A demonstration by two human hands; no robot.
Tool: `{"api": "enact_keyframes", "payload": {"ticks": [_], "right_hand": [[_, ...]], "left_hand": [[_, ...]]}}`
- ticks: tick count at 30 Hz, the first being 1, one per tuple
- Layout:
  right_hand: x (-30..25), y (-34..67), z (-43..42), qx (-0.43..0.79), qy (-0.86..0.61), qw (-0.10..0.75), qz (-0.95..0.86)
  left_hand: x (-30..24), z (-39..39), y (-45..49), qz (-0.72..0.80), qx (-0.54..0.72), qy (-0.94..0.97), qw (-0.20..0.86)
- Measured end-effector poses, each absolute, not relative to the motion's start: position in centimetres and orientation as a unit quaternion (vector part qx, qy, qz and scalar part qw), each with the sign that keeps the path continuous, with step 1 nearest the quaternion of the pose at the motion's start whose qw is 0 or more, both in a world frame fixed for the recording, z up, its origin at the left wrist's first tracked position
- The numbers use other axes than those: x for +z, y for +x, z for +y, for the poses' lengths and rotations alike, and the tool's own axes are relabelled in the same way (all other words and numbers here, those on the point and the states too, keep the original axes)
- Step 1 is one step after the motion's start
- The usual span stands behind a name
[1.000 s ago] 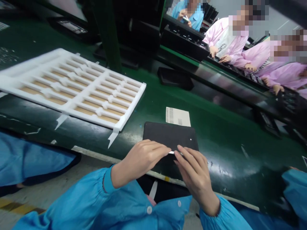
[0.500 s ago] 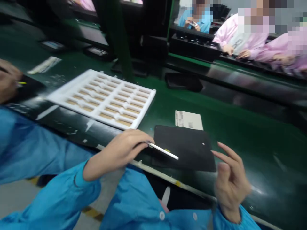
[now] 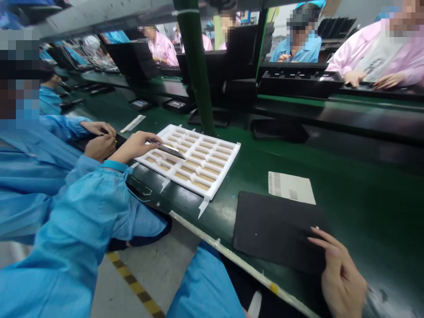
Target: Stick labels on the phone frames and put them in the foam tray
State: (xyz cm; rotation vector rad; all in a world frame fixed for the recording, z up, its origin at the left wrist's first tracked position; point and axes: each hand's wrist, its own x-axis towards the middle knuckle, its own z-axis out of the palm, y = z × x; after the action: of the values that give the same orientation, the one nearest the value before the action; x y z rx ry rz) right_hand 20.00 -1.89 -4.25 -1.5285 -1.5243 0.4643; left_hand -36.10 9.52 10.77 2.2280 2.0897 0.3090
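Note:
My left hand [image 3: 135,145] is closed on one end of a thin, flat, phone-like device [image 3: 172,151], dark with a pale shiny face. It holds the device tilted above a white foam tray [image 3: 212,191] with rows of narrow slots, whose bottoms look tan. At the lower right, my right hand [image 3: 342,274] has its fingers partly stretched out, with nothing seen in them. Its fingertips are over the right part of a black mat [image 3: 278,229], close to a tiny white spot. Whether they touch the mat I cannot tell.
A printed label sheet [image 3: 291,187] lies behind the mat. Left of me, a co-worker's hands [image 3: 101,143] work close to the tray. A green post [image 3: 198,75] rises behind the tray. Black trays [image 3: 278,129] line the bench's far side, and other people sit across.
My left hand has carried the device from above the black mat leftward and away from me, over the foam tray. My right hand stays by the mat. The view has turned left.

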Motion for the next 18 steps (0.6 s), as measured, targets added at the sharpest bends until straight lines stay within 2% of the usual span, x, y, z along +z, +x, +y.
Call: {"api": "enact_keyframes", "payload": {"ticks": [14,18], "right_hand": [[-4.9,20.1,-1.6,0.182,-0.576,0.475,-0.640],[-3.5,23.1,-0.9,0.101,-0.584,0.466,-0.657]], "left_hand": [[9.1,11.7,-37.3,0.700,0.074,0.711,-0.014],[8.4,11.4,-35.3,0.703,0.125,0.697,-0.067]]}}
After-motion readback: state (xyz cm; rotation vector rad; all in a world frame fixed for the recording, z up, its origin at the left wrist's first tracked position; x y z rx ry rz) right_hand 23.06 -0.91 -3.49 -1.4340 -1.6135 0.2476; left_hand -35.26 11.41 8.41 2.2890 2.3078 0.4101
